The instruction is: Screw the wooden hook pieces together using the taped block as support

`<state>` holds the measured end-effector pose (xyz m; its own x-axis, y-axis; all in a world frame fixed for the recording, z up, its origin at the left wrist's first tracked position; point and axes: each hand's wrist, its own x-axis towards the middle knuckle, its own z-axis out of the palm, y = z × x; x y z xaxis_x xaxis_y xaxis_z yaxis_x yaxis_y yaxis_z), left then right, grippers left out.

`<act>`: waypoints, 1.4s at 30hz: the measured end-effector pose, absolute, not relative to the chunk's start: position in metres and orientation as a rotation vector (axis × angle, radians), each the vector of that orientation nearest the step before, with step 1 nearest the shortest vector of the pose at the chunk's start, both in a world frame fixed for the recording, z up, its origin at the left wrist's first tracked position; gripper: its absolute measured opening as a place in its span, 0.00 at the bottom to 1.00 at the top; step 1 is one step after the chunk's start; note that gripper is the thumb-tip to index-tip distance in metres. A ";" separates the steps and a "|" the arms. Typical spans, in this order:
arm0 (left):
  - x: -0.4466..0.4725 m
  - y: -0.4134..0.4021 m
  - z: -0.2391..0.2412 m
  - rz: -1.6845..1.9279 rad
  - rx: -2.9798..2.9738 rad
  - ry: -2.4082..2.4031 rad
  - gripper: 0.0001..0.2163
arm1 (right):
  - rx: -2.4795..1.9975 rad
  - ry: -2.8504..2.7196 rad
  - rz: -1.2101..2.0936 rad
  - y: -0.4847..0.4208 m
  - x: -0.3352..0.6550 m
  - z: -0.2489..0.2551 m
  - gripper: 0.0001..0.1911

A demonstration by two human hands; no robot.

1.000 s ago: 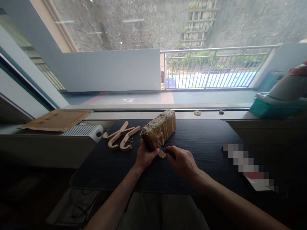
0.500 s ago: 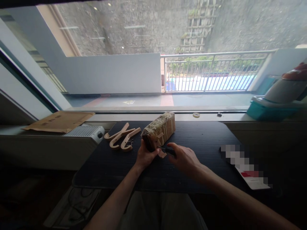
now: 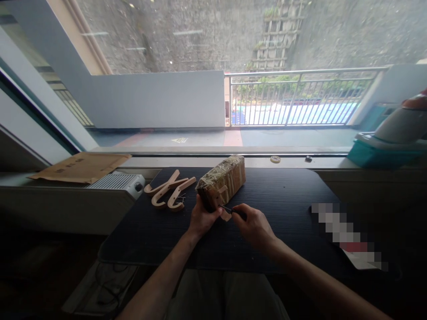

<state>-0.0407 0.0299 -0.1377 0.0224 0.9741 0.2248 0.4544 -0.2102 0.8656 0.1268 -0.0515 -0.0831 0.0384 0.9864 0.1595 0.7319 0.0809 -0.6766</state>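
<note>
A long block [image 3: 227,178] in clear plastic wrap and tape lies slantwise on the dark table [image 3: 160,235]. My left hand [image 3: 202,215] grips its near end, thumb close to a pale wooden hook [image 3: 226,216] against the near face. In my right hand [image 3: 253,222] is a screwdriver [image 3: 238,213] with a dark handle, its shaft pointing left at the hook. The tip's exact contact is too small to make out. To the left lie several loose wooden hooks [image 3: 176,200], and a few screws [image 3: 182,198] are beside them.
A brown paper envelope [image 3: 83,166] rests over a white radiator [image 3: 115,182] on the left. Along the windowsill sit a tape roll [image 3: 275,159] and a small dark object [image 3: 308,158]. A teal box [image 3: 380,151] stands far right, and a blurred-out flat item [image 3: 343,231] is on the table's right.
My right hand has closed its fingers round the screwdriver handle, where they were looser before. The block and left hand stay nearly in place; the view has shifted slightly.
</note>
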 end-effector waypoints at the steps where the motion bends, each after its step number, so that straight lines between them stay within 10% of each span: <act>1: -0.041 0.030 -0.137 1.142 1.727 1.458 0.27 | -1.692 -1.624 0.675 -0.049 0.128 -0.086 0.14; 6: -0.040 0.029 -0.135 1.145 1.746 1.444 0.27 | -1.659 -1.516 0.934 -0.044 0.133 -0.087 0.18; 19: -0.040 0.029 -0.138 1.137 1.714 1.476 0.27 | -1.508 -2.495 -0.162 -0.059 0.133 -0.062 0.13; 31: -0.040 0.031 -0.136 1.158 1.734 1.457 0.27 | -1.591 -1.249 1.131 -0.043 0.128 -0.103 0.21; 42: -0.039 0.027 -0.134 1.137 1.721 1.474 0.28 | -1.630 -2.463 -0.196 -0.060 0.140 -0.054 0.12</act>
<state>-0.0389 0.0268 -0.1336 0.0174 0.9747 0.2230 0.4634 -0.2055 0.8620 0.1396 -0.0604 -0.0540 -0.3821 0.8970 0.2221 0.9209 0.3898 0.0100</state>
